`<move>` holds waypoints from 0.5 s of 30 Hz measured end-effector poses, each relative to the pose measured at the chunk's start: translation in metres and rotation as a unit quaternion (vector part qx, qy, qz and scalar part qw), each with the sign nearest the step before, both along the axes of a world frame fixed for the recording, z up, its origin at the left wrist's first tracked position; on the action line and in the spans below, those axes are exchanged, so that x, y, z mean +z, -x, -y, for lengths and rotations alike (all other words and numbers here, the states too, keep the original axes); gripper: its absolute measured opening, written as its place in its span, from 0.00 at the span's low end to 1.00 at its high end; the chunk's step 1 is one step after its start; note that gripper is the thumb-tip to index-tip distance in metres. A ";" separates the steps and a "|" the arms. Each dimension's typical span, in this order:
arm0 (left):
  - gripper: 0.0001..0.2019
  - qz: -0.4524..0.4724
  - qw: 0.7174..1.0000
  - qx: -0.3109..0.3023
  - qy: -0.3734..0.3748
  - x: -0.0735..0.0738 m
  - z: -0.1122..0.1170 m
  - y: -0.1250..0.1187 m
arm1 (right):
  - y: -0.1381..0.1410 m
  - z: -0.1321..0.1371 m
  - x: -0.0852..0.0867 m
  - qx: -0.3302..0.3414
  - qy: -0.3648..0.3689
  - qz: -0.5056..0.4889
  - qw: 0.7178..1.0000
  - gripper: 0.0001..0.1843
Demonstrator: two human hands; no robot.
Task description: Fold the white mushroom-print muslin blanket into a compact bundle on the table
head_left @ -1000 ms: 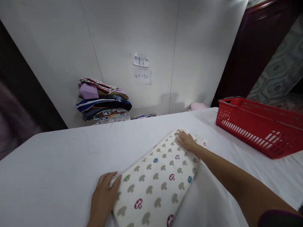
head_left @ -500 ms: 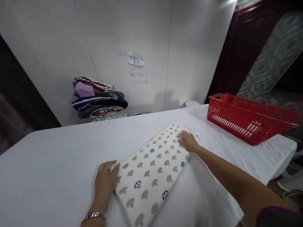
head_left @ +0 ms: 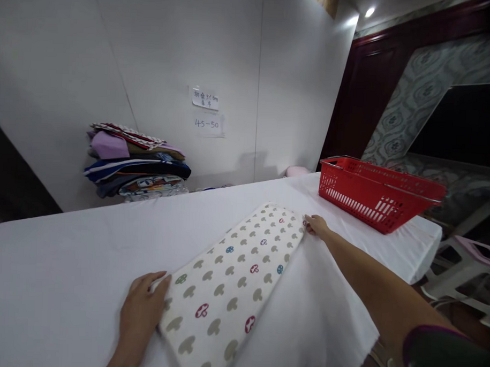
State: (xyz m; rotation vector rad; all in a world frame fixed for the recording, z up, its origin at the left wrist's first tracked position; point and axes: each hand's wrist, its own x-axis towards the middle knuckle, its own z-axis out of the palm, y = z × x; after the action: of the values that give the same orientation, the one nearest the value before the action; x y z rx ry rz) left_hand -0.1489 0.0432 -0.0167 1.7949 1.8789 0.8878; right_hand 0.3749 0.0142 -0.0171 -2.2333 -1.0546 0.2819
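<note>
A long folded cloth (head_left: 234,274) printed with small mushrooms lies slantwise on the white table (head_left: 66,252). My left hand (head_left: 141,311) rests flat against its near left end, fingers stretched out along the edge. My right hand (head_left: 317,225) is at the cloth's far right corner, fingers curled on the corner; what lies under them is hidden. My right arm reaches across the table's right side.
A red plastic basket (head_left: 373,193) stands at the table's far right corner. A stack of folded clothes (head_left: 135,163) sits against the white wall behind the table, under two paper notes (head_left: 205,110). White stools (head_left: 463,266) stand on the floor at right.
My right hand has slid off the top of the cloth to its far right corner. My left hand has stayed at the near end. The view has swung rightward.
</note>
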 end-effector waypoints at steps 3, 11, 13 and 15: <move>0.17 -0.006 1.000 0.003 0.009 -0.001 -0.002 0.001 | -0.002 -0.015 0.000 -0.023 0.023 0.003 0.999 0.26; 0.16 0.037 0.998 0.025 -0.049 -0.013 -0.001 -0.001 | -0.005 -0.017 -0.012 -0.056 0.046 0.063 0.995 0.21; 0.15 0.046 0.997 0.020 -0.050 -0.015 0.000 -0.001 | -0.007 -0.014 -0.013 -0.046 0.062 0.072 0.994 0.22; 0.14 0.050 0.997 0.016 -0.054 -0.016 0.001 -0.002 | -0.008 -0.011 -0.012 -0.033 0.073 0.079 0.994 0.23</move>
State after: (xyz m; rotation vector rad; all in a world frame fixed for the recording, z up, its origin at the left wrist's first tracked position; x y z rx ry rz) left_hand -0.1468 0.0424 -0.0324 1.7509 1.8338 1.0887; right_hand 0.3829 0.0253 -0.0288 -2.4505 -1.0708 0.1602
